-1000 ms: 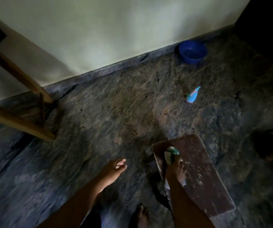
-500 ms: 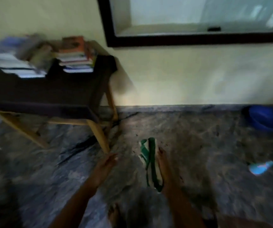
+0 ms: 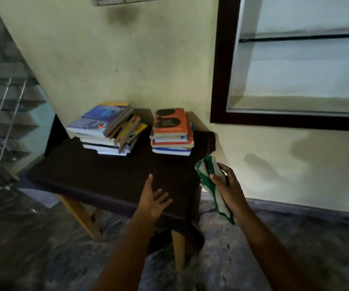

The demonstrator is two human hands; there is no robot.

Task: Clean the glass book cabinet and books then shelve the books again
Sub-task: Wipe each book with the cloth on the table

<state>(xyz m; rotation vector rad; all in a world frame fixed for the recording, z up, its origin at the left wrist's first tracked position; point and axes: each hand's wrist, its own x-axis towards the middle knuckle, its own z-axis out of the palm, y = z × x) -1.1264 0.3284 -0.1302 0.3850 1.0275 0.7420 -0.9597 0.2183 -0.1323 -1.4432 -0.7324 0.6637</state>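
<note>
Two stacks of books stand at the back of a small table (image 3: pixel 98 175) with a dark cover. The left stack (image 3: pixel 106 128) is untidy with blue covers on top; the right stack (image 3: pixel 171 131) has an orange book on top. My left hand (image 3: pixel 153 198) hovers with spread fingers over the table's front right part, holding nothing. My right hand (image 3: pixel 227 186) grips a green and white cloth (image 3: pixel 212 181) just off the table's right edge. The glass book cabinet (image 3: pixel 295 66) with a dark frame is set in the wall at upper right, its shelves bare.
The table stands on light wooden legs (image 3: pixel 178 248) against a pale yellow wall. A staircase with a metal and glass railing (image 3: pixel 5 97) rises at the left. Dark stone floor (image 3: pixel 43 248) lies around the table.
My view has risen from the floor to the table and the cabinet. My right hand has lifted the cloth to table height, and my left hand has come over the tabletop.
</note>
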